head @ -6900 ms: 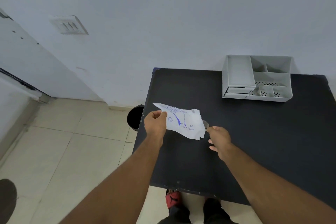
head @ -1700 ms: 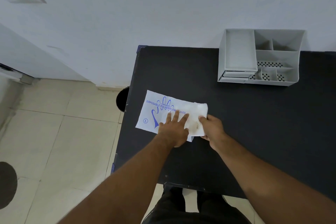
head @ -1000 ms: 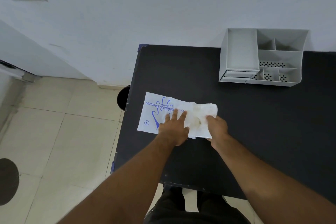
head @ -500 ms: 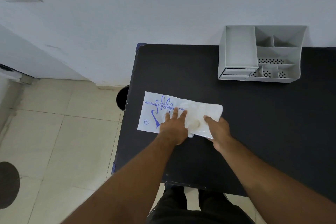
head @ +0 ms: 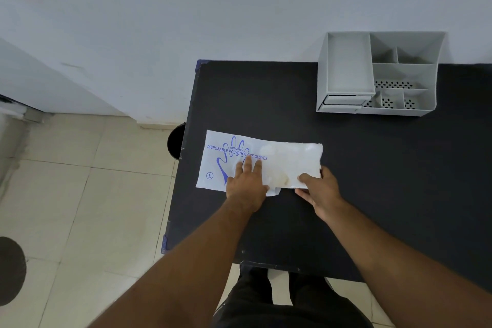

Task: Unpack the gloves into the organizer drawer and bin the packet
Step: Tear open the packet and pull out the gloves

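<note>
While the left hand lies flat on the glove packet on the black table, the right hand pinches the half-drawn gloves; organizer drawer and bin remain.

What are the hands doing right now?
Left hand: open, pressed flat on the glove packet.
Right hand: closed, pinching the gloves sticking out of it.

A white glove packet printed in blue with "DISPOSABLE POLYETHYLENE GLOVES" lies flat near the left edge. Translucent gloves stick out of its right end. A grey organizer, drawer shut, stands against the wall. A black bin sits on the floor.
</note>
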